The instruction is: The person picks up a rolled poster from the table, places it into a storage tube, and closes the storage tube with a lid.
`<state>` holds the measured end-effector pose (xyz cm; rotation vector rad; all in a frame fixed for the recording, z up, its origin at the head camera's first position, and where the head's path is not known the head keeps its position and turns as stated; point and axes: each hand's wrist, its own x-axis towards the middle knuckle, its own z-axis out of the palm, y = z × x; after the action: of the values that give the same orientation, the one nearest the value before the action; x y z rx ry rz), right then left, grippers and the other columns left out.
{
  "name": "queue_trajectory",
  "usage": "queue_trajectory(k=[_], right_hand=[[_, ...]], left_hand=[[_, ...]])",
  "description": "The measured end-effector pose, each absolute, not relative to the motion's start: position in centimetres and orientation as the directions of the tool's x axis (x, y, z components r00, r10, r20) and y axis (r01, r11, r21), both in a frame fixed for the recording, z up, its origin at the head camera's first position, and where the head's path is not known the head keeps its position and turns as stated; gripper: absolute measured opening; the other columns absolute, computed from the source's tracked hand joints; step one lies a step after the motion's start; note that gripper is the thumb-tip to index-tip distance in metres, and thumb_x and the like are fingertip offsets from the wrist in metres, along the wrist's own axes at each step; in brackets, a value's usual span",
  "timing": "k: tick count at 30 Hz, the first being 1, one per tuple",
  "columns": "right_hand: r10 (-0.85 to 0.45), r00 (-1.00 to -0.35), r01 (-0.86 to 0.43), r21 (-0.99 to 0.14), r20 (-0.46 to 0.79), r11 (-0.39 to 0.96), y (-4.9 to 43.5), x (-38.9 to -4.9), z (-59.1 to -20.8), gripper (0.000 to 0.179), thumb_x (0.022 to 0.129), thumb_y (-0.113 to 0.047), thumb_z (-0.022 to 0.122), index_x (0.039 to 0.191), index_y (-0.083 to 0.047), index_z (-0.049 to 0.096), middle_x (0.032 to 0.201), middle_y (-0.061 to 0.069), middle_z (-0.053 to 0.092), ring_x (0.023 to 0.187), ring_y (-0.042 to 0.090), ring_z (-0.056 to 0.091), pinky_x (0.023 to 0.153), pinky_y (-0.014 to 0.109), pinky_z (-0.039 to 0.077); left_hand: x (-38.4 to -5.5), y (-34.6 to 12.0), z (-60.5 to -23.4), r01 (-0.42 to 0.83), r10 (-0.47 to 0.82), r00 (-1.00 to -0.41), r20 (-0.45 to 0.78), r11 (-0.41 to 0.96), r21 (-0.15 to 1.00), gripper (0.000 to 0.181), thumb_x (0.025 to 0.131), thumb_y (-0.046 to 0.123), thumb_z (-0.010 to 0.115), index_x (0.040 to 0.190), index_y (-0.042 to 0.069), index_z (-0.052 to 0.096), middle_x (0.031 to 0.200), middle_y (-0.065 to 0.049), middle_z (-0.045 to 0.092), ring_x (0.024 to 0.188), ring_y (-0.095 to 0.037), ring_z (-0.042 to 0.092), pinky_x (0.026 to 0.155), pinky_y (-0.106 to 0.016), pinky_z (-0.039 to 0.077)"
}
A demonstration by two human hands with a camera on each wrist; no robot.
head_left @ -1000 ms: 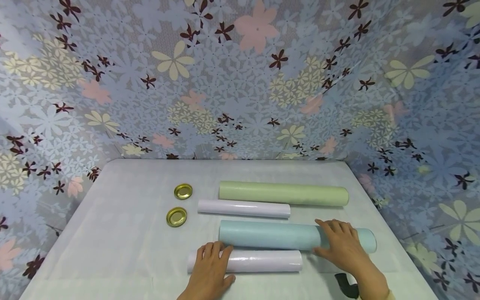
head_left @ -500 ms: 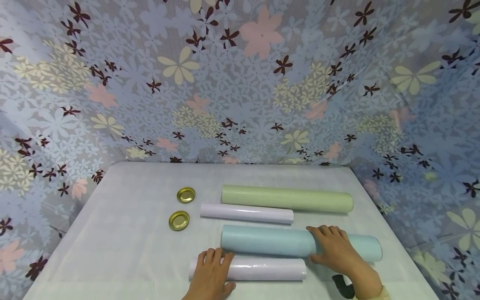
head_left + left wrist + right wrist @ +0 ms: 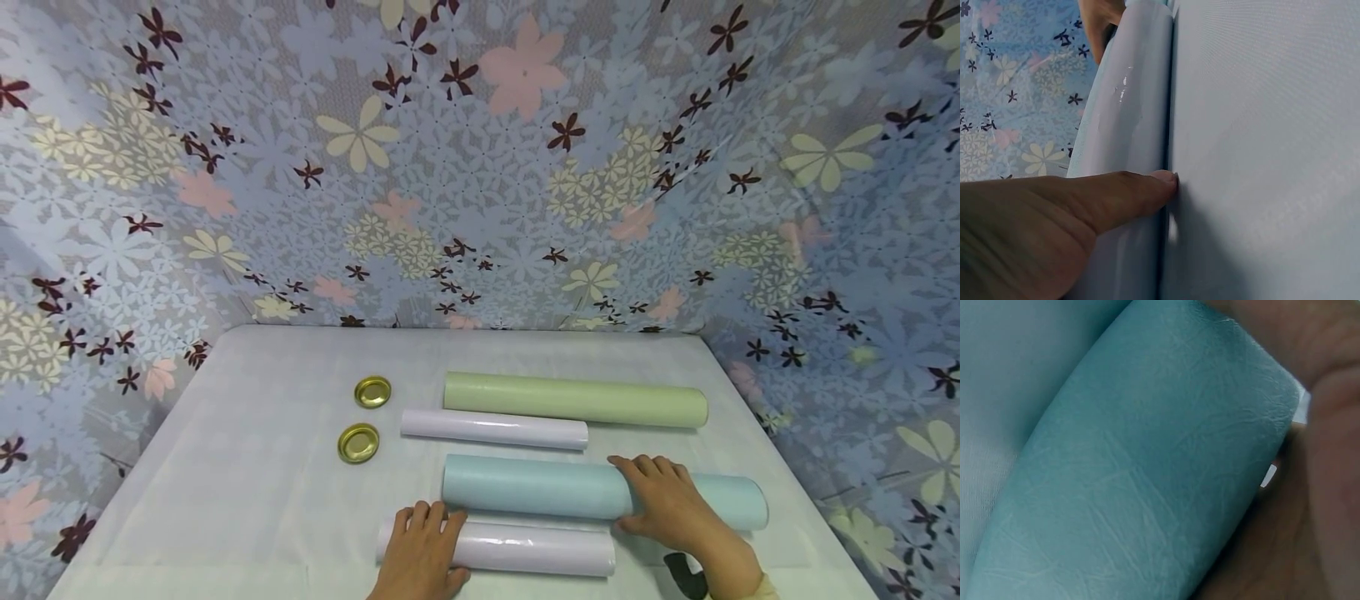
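My left hand (image 3: 422, 546) holds the left end of a glossy white roll (image 3: 536, 550) lying at the near side of the table. In the left wrist view its thumb (image 3: 1116, 197) lies across the roll (image 3: 1129, 106), the tip at the roll's near edge. Just beyond it, a thicker light blue roll (image 3: 532, 487) lies roughly parallel. My right hand (image 3: 667, 504) grips this blue roll right of its middle, fingers over the far side and thumb on the near side. Fine creases mark the blue surface (image 3: 1129, 456) in the right wrist view.
Farther back lie a thinner white roll (image 3: 495, 429) and a long pale green roll (image 3: 577, 400). Two shallow gold round dishes, one farther back (image 3: 372, 392) and one nearer (image 3: 358, 442), sit left of them. Floral cloth (image 3: 480, 167) hangs behind the white-covered table (image 3: 247, 467).
The head view has shifted slightly. My right hand has moved a little left along the blue roll. The right end of the near white roll has swung slightly toward me.
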<state>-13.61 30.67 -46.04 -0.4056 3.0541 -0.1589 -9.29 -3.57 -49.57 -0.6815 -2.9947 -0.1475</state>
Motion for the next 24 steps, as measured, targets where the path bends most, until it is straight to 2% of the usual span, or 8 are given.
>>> queue_trajectory(k=[12,24], right_hand=[[-0.281,-0.959,-0.279,-0.063,-0.025,0.958,30.7,-13.9,-46.3,0.091,0.057,-0.05,0.084,0.133,-0.016,0.049,0.109,0.005,0.06,0.105,0.03,0.055,0.087,0.054,0.041],[-0.287,-0.958,-0.287,0.005,0.018,0.958,30.7,-14.8,-47.1,0.089,0.051,-0.054,0.085,0.124,-0.015,0.053,0.109,0.006,0.062,0.101,0.03,0.059,0.083,0.052,0.044]], left_hand=[[-9.4,-3.4,-49.5,0.427,0.423,-0.903,0.07,0.902,0.067,0.06,0.067,0.053,0.075,0.112,0.018,0.058,0.098,-0.001,0.053,0.092,-0.021,0.049,0.084,-0.042,0.04],[-9.6,-3.3,-49.5,0.43,0.428,-0.903,0.043,0.9,0.074,0.061,0.067,0.054,0.075,0.113,0.018,0.057,0.098,-0.001,0.053,0.091,-0.022,0.049,0.083,-0.042,0.041]])
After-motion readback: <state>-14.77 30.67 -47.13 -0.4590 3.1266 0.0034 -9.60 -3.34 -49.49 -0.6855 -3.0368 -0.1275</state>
